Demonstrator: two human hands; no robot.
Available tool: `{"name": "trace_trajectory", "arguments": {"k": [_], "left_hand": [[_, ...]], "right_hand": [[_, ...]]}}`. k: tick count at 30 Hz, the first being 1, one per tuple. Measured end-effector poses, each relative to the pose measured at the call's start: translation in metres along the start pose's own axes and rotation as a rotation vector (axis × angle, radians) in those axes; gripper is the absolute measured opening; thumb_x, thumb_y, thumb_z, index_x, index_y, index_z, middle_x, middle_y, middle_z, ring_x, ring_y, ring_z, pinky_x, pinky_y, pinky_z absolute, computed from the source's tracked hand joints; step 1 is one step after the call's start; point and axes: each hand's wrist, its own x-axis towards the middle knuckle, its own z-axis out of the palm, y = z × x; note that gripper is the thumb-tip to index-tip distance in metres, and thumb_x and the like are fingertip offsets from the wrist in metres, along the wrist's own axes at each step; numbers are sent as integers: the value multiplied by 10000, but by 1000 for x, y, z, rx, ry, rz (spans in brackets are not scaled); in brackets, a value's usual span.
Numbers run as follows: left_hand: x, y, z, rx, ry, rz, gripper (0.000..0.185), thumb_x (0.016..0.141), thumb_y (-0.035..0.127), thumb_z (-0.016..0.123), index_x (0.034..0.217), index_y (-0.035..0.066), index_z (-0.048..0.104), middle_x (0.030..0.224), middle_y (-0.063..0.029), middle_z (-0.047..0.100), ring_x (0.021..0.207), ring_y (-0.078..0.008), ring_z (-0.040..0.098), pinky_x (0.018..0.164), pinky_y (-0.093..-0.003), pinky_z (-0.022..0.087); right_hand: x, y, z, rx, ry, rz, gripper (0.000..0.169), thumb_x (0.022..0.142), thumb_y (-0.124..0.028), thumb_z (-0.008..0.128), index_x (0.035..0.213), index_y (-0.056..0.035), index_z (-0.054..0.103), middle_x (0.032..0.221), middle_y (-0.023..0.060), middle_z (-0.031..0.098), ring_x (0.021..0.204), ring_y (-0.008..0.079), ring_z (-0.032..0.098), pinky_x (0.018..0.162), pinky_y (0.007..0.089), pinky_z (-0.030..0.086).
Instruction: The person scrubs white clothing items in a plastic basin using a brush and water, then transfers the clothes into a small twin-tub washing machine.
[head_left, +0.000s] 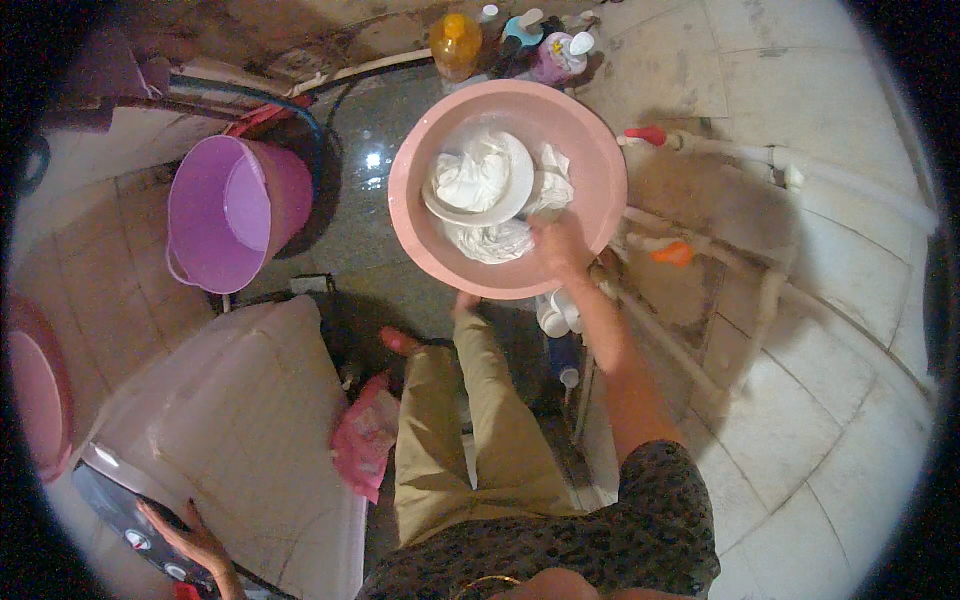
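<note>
A round pink plastic basin (592, 172) lies before me. Inside it, a white bowl (521, 176) holds crumpled white cloth (476, 176). More white cloth (491, 241) lies below the bowl, and another piece (553, 184) is to its right. My right hand (561, 246) reaches into the basin at the cloth and the bowl's lower right edge; blur hides whether its fingers grip either. My left hand (184, 536), fingers apart, rests at the dark control panel (112, 502) of a washing machine (247, 420), near its knobs.
A purple bucket (217, 217) lies tilted at the left. Several bottles, including an orange one (455, 49), stand behind the basin. Pipes with a red-handled tap (645, 136) and an orange-handled tap (670, 253) run along the right wall. A pink bag (367, 435) is beside my leg.
</note>
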Motion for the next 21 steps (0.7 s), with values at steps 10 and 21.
{"name": "trace_trajectory", "arguments": {"k": [10,21], "left_hand": [[6,4,-4,60,-8,66,721,857,102,691,1465,-9,320,1513,-212,336,1398,-365,327,1150,-449,250],[15,8,0,44,-12,76,718,853,105,693,1461,-10,329,1517,-202,335,1400,-362,322,1148,-447,255]], "right_hand": [[-28,-19,18,-293,-130,-75,234,913,-189,554,1053,-90,713,857,226,675,816,367,638,761,457,495],[-26,-1,34,-122,445,-29,255,900,-169,572,1120,-93,677,946,253,642,936,407,600,803,475,475]]}}
